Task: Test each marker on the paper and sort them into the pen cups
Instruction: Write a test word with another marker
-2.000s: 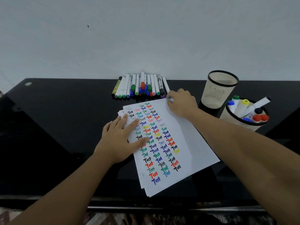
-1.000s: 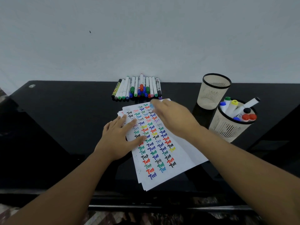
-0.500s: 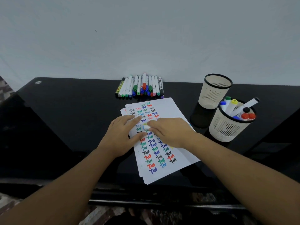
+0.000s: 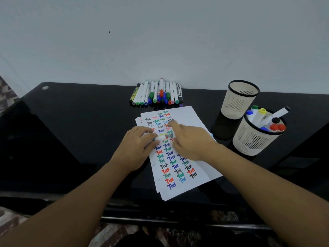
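Black surface (image 4: 74, 125): sorting partway done, one marker (image 4: 162, 137) in hand.
Both hands' fingers (image 4: 149, 133) pinch it over paper (image 4: 194, 116); near cup (image 4: 256, 138) part-filled, far cup (image 4: 239, 98) looks empty, a row of markers (image 4: 157, 94) waits beyond.

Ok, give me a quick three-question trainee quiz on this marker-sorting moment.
1. True or false: the far cream mesh pen cup holds markers.
2. What are the left hand and right hand pulling apart over the white test paper?
3. The row of loose markers lies: A) by the wall, B) inside the near cream mesh pen cup.

Key: 1 false, it looks empty; 2 a white marker and its cap; 3 A.
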`<control>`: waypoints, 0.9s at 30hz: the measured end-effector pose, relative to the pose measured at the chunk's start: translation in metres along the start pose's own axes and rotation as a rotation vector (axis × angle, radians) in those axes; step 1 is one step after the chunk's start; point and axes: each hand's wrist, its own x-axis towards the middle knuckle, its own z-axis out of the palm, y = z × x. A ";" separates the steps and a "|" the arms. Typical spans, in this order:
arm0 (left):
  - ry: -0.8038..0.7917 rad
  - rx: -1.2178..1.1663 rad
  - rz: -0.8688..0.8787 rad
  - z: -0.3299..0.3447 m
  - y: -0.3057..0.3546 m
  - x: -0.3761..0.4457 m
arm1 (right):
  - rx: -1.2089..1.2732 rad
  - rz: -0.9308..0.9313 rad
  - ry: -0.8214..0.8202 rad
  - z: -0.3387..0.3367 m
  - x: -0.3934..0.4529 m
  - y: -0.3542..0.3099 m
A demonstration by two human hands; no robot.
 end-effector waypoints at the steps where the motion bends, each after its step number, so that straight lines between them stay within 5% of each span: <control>1: -0.004 -0.004 -0.011 -0.001 0.000 0.000 | 0.066 0.035 0.002 -0.003 -0.002 0.003; 6: -0.073 -0.044 -0.099 0.000 -0.001 0.000 | 0.315 0.160 0.134 -0.009 -0.017 0.018; 12: -0.350 -0.096 -0.209 -0.017 0.017 0.006 | 1.095 0.318 0.245 -0.006 -0.053 0.022; 16: -0.497 -0.046 -0.173 -0.026 0.042 0.004 | 1.075 0.332 0.323 0.010 -0.076 0.023; 20: -0.509 -0.010 -0.166 -0.016 0.056 -0.004 | 1.125 0.368 0.440 0.015 -0.091 0.013; 27: -0.474 0.108 -0.185 0.000 0.058 -0.012 | 1.072 0.385 0.419 0.025 -0.117 0.007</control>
